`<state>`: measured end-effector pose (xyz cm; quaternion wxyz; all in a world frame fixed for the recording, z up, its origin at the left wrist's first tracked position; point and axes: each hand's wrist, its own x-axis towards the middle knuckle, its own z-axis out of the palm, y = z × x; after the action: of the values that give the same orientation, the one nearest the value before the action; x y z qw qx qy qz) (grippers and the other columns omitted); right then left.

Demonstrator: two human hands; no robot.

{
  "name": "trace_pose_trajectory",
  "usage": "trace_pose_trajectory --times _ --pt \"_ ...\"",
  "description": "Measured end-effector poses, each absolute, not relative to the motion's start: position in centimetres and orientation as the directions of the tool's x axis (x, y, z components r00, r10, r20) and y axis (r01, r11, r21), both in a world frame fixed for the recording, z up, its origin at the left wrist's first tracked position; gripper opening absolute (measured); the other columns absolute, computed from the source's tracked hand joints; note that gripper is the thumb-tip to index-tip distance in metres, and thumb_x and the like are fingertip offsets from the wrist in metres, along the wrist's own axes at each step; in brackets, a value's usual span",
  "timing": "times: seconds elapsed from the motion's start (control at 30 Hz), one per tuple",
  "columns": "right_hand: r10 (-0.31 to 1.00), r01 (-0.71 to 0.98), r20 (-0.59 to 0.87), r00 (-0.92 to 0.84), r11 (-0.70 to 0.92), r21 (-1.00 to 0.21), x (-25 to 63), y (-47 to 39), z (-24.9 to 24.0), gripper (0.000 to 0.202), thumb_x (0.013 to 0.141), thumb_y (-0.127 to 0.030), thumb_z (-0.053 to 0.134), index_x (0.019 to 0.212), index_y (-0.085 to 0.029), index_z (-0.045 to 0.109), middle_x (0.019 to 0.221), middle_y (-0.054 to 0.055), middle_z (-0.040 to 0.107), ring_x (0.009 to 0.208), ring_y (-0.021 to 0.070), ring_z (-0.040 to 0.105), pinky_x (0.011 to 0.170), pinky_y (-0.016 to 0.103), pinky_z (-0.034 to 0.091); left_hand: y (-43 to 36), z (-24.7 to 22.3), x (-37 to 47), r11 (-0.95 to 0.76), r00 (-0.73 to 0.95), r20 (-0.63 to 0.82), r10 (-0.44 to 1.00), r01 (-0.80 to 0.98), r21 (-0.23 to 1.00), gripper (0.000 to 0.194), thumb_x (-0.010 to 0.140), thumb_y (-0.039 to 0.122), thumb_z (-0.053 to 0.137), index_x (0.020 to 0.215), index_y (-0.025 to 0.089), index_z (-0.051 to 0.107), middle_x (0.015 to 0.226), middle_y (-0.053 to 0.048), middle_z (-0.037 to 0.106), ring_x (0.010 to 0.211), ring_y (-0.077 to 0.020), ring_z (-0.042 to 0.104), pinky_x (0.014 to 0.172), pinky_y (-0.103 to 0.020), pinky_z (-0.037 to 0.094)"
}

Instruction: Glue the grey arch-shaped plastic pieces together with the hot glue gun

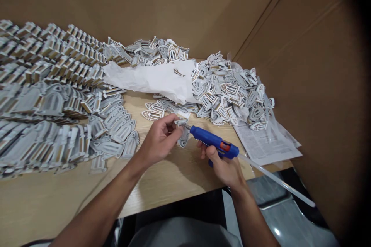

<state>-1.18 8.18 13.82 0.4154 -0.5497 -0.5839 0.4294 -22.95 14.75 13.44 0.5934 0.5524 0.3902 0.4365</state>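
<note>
Left hand (pixel 162 139): grip pinched, thumb against fingers, on one small arched piece (pixel 183 139), grey-white, held just above the desk (pixel 162 189) near its front edge. Right hand (pixel 227 168): grip closed around the handle of a blue glue gun (pixel 208 137). The gun points toward the left hand, its nozzle at the arched piece; whether the tip touches cannot be determined. A red part shows through an opening in the gun's body. A long translucent glue stick (pixel 278 181) protrudes from the rear and extends past the desk edge.

Markings: no brand or label can be read on the gun. A printed sheet (pixel 262 146) lies at the right of the desk, partly under a loose heap of arched pieces (pixel 228 88); it carries dense lines of print, too small and blurred to read. Clear plastic film (pixel 272 127) lies across part of the sheet.

Surroundings: stacked rows of similar pieces (pixel 55 100) cover the left of the desk. Crumpled white paper (pixel 156 79) lies at the center, between a rear pile (pixel 156 50) and a few patterned pieces (pixel 153 112) near the left hand. These show brown scrollwork on white faces. Brown panels (pixel 145 4) stand behind and to the right.
</note>
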Motion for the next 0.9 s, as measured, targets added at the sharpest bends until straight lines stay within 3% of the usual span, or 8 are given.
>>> trace_pose_trajectory --times 0.3,0.57,0.9 --pt "1.0 0.339 -0.009 -0.013 -0.004 -0.941 -0.6 7.8 12.8 0.053 0.099 -0.072 0.068 0.08 -0.023 0.063 0.065 -0.003 0.05 0.058 0.0155 0.046 0.057 0.03 0.039 14.8 13.1 -23.1 -0.035 0.305 0.046 0.951 -0.04 0.999 0.013 0.102 0.033 0.07 0.096 0.021 0.071 0.076 0.001 0.059 0.069 -0.0144 0.054 0.062 -0.027 0.043" --pt "1.0 0.374 -0.017 -0.002 -0.015 -0.927 -1.2 8.1 14.1 0.053 0.095 -0.074 0.072 0.085 -0.022 0.072 0.057 -0.005 0.047 0.052 0.0154 0.043 0.051 0.03 0.037 14.8 13.2 -23.1 -0.049 0.291 0.049 0.956 -0.007 0.999 0.013 0.101 0.031 0.069 0.093 0.021 0.069 0.075 0.002 0.057 0.069 -0.0145 0.053 0.063 -0.027 0.04" --pt "0.999 0.389 -0.022 -0.036 -0.007 -0.921 -1.9 8.2 15.1 0.052 0.095 -0.069 0.074 0.072 -0.023 0.063 0.059 -0.003 0.051 0.055 0.0153 0.045 0.051 0.029 0.037 14.7 13.4 -23.0 -0.051 0.259 0.045 0.965 0.014 0.999 0.016 0.1 0.031 0.068 0.087 0.021 0.067 0.071 0.002 0.052 0.065 -0.0139 0.048 0.058 -0.027 0.035"
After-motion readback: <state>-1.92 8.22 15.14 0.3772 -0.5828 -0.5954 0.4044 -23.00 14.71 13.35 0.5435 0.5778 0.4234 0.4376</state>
